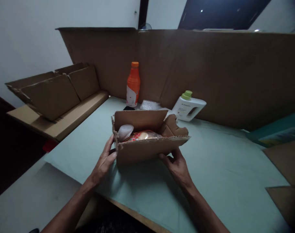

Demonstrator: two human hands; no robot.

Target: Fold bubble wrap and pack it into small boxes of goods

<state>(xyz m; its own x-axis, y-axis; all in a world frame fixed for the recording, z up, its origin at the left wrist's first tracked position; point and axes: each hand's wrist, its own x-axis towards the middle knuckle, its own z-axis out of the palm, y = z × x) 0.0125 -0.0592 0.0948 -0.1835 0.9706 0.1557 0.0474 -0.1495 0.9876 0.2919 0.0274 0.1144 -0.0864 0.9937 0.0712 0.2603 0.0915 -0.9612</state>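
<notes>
1. A person steadies a small open cardboard box (147, 142) near the middle of a pale green table (222, 161); the left hand (104, 161) presses its fingers against the box's left end, at about nine o'clock — wrapped on the corner rather than clenched.

2. The right hand (178, 166) cups the box's lower right corner, at about four o'clock, thumb on the front wall; both hands are grasping the box, neither is free.

3. Inside lie a red-printed food packet (142, 136) and a pale rounded wrapped item (125, 132) at its ten o'clock; the rear flap stands upright and the right flap is torn and ragged.

4. Beyond the box, at twelve o'clock, stand an orange bottle (133, 84) and, toward one o'clock, a white jug with a green cap (189, 106); a clear plastic pack (149, 105) lies between them.

5. A tall cardboard screen (210, 74) backs the table; folded cartons (57, 94) rest at ten o'clock.

6. Judged from the hold — the box looks soft-walled, so it handles best gripped low at both ends, kept level so the contents stay put; the torn flap is best spared any pull.
</notes>
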